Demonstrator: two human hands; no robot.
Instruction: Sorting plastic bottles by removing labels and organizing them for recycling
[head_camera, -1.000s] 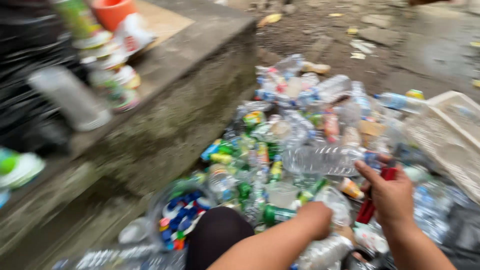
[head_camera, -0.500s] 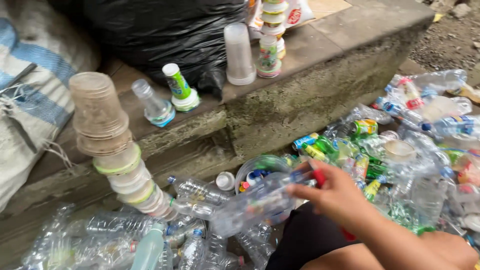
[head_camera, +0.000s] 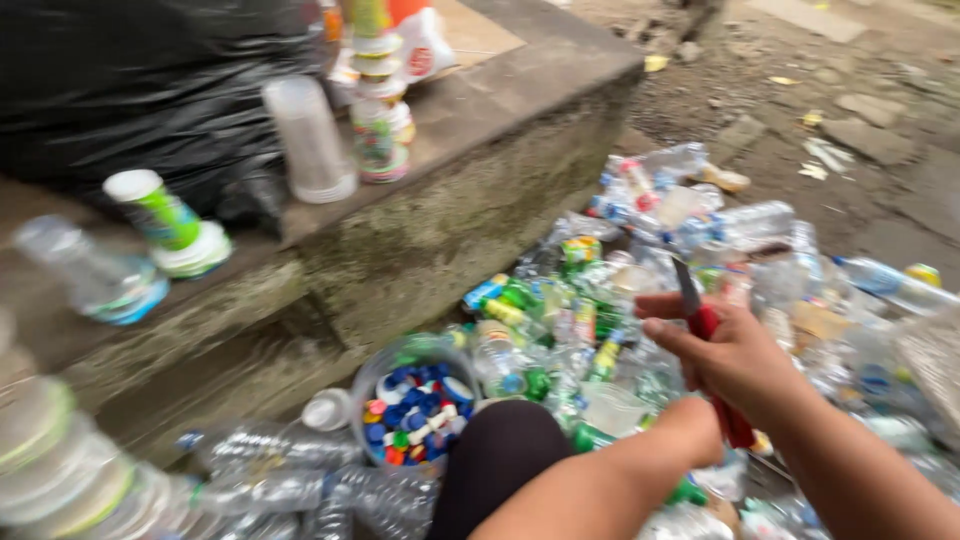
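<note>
Grip of right hand (head_camera: 745, 365) clenched on red-handled knife (head_camera: 700, 320); clear bottle gone; left hand hidden.

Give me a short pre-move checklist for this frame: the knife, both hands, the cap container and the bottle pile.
1. Right hand has a closed grip on the red-handled knife: ok.
2. Blade points up and away from the body: ok.
3. Left hand clear of the blade: cannot tell; it is hidden behind the right wrist, only the left forearm shows.
4. Container of bottle caps upright near the knee: ok.
5. Pile of plastic bottles close in front of the hands: ok.
6. Picture sharp enough to judge the blade edge: not ok, motion blur.
</note>
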